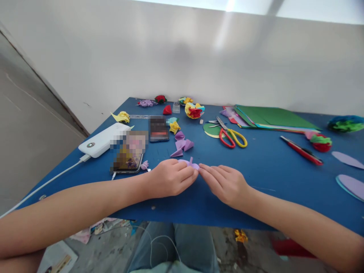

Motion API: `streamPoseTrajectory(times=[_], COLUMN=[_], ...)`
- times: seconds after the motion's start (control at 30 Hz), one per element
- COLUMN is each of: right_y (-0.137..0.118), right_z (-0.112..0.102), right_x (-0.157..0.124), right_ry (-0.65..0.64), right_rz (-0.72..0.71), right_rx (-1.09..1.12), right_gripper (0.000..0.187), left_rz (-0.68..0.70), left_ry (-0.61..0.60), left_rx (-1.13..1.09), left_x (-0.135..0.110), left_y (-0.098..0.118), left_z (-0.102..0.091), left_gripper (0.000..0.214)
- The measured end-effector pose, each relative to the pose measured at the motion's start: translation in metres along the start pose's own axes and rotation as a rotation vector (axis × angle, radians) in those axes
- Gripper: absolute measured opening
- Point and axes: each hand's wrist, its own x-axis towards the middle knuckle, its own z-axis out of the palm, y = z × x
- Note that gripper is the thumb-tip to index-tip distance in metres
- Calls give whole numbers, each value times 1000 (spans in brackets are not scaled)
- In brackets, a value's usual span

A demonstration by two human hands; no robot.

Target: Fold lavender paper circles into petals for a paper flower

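Observation:
Low over the blue table's near half, both hands meet at a small piece of purple paper (pixel 194 165). My left hand (pixel 172 177) has its fingers curled and closed on the paper's left side. My right hand (pixel 224 181) pinches the right end, its fingers held together. A narrow strip of the paper sticks up between them; the fingers hide much of the rest. Just beyond lie several folded purple paper pieces (pixel 182 145). Scissors (pixel 229 137) with one red and one yellow handle rest farther right, partly over a round green paper piece (pixel 211 130).
On the left are a white power bank (pixel 99 141) with a cable, a lit phone (pixel 127 157) and a dark phone (pixel 158 129). Paper flowers (pixel 194 110) line the back. Coloured sheets (pixel 275 116), a red utility knife (pixel 303 149) and purple ovals (pixel 352 185) lie rightward.

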Motion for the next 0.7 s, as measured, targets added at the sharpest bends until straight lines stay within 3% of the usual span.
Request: streamPoseTrajectory(times=[0.43, 0.7], right_y=[-5, -1], right_z=[-1, 0], right_x=[5, 5], right_ry=[-54, -46], right_rz=[-28, 36], right_rx=[-84, 29], right_gripper=[26, 20], left_rz=[60, 114], left_ry=[0, -26], left_rx=[105, 163], left_x=[2, 2], left_y=[2, 4], left_z=[-2, -5], left_gripper=[16, 17])
